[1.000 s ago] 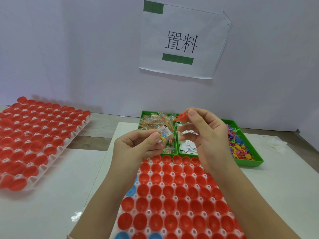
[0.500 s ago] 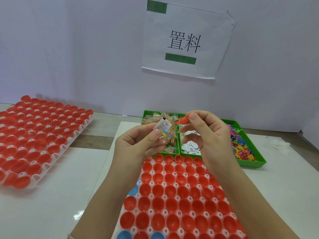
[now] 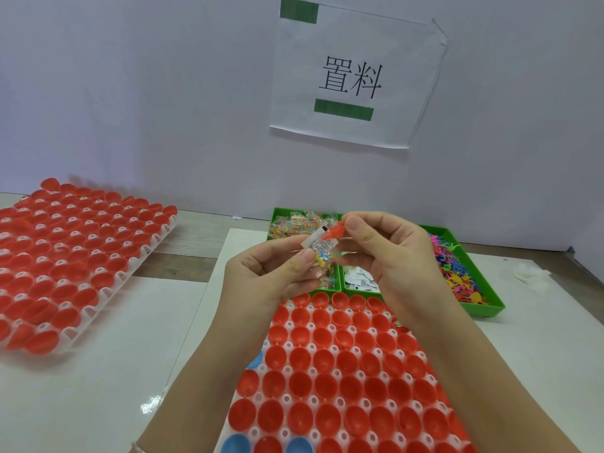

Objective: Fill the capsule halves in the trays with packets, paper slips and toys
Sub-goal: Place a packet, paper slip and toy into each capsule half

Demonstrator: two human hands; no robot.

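Pinched between thumb and forefinger of our right hand (image 3: 395,256): one small red toy (image 3: 332,233), spiky in outline. Our left hand (image 3: 271,273) grips a clear, crinkled packet (image 3: 322,260) of coloured bits, with a white printed paper slip (image 3: 313,240) held against it. The toy's tip touches the slip. All three are held above the far edge of the near tray (image 3: 312,346).

Near tray: white, holed plastic carrying glossy red capsule halves (image 3: 328,361), round cups facing open side up; two blue ones (image 3: 237,444) at the near edge. Green bin (image 3: 480,311) just behind it, with three compartments: packets, slips, bright toys (image 3: 457,279). Second tray (image 3: 128,273) well apart to the left, with bare white table between.

Since half a second ago our hands have closed together; then the toy stood apart from the packet.
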